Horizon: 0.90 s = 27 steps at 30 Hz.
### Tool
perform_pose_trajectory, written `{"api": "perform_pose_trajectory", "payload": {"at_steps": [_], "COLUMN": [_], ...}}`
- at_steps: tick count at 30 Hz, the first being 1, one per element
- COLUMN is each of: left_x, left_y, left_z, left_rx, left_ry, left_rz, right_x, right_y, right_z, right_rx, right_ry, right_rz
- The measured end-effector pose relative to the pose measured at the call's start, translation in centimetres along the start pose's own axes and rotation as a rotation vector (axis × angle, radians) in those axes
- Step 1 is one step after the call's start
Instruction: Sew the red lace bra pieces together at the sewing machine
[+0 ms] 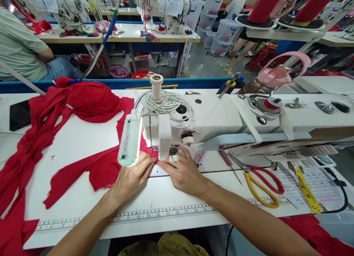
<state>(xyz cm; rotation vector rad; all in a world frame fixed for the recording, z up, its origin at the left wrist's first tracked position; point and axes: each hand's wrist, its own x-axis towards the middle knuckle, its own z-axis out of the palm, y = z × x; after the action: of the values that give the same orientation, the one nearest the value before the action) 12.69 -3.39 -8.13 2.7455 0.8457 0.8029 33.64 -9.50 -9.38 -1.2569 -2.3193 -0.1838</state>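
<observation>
Desk (pixel 80 141): white, broad, with a printed ruler strip (pixel 155 213) running along its near edge. Sewing machine (pixel 249 119): white, lying across the right half of the desk, needle end toward the centre. Red fabric (pixel 91 101): heaped at the far left of the desk, with long strips trailing down over the left edge; one lace-edged piece (pixel 102 169) lies flat on the desk and reaches under the needle end of the machine. Left hand (pixel 132 178): palm down on that flat piece, fingers straight and pressed together, tips just beside the presser foot. Right hand (pixel 184 173): palm down on the desk just right of the needle, fingers slightly spread and laid flat, the index tip touching the left hand's fingertips at the fabric edge; neither hand pinches anything that can be seen. Scissors (pixel 260 182): one red and one yellow handle loop, lying shut on the desk to the right of the right hand, blades pointing toward the machine. Tape measure (pixel 305 189): yellow, stretched over a printed sheet (pixel 326 193) near the right edge. Lamp (pixel 129 140): pale oblong, fixed beside the needle head, above the left hand. Cord (pixel 168 103): white, coiled on top of the machine around an empty spool (pixel 156 87) standing upright. Black flat device (pixel 20 115): at the far left of the desk, touching the fabric heap.
</observation>
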Motion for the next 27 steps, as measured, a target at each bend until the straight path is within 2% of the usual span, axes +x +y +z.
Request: {"api": "perform_pose_trajectory", "payload": {"at_steps": [8,14,20,27], "left_x": [-0.4,-0.7,-0.4,0.1], "left_y": [0.0,-0.2,0.5,1.0], "left_z": [0.2,0.1,-0.1,-0.1], "left_rx": [0.05,0.151,0.318,0.393], "left_ry": [0.018,0.046,0.08,0.074], "left_rz": [0.004,0.081,0.191,0.223], "right_x": [0.0,0.1,0.0,-0.1], "right_y": [-0.2,-0.3,-0.4,-0.4], "right_z": [0.5,0.3,0.3,0.1], "right_rx": [-0.053,-0.053,-0.051,-0.022], "right_ry": [-0.036,-0.026,-0.015,-0.01], "right_rz": [-0.042,-0.055,-0.062,-0.045]}}
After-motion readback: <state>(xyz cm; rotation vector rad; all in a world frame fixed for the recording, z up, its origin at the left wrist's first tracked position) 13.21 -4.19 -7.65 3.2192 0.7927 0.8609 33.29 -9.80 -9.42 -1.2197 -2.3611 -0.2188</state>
